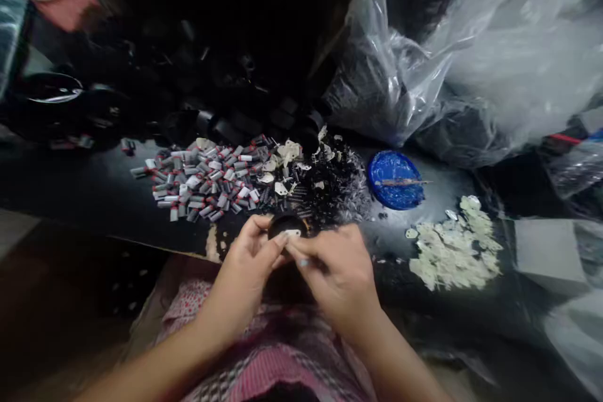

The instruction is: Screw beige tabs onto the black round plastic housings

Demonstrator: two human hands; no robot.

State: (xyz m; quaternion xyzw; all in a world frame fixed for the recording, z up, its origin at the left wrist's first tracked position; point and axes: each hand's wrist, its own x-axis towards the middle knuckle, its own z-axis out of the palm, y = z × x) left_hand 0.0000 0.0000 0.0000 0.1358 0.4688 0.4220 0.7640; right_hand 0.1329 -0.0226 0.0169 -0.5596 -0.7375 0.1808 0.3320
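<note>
My left hand (pixel 252 254) is closed around a round black plastic part (pixel 285 223) at the table's front edge. A small pale plate (pixel 293 233) with a hole lies against that part, under my left thumb. My right hand (pixel 332 264) meets it from the other side, its fingers pinched close to the plate; what they grip, if anything, is hidden. Just beyond my hands lie a heap of grey cylinders with red ends (pixel 207 179), loose pale plates (pixel 288 152), small springs (pixel 296 198) and a pile of thin metal pieces (pixel 353 191).
A blue round lid (pixel 396 179) with a thin stick across it lies right of the metal pieces. Farther right is a heap of cream plates (pixel 459 248), then a white box (pixel 549 251). Clear plastic bags (pixel 400 88) crowd the back right. Dark round parts (pixel 226 129) stand behind the cylinders.
</note>
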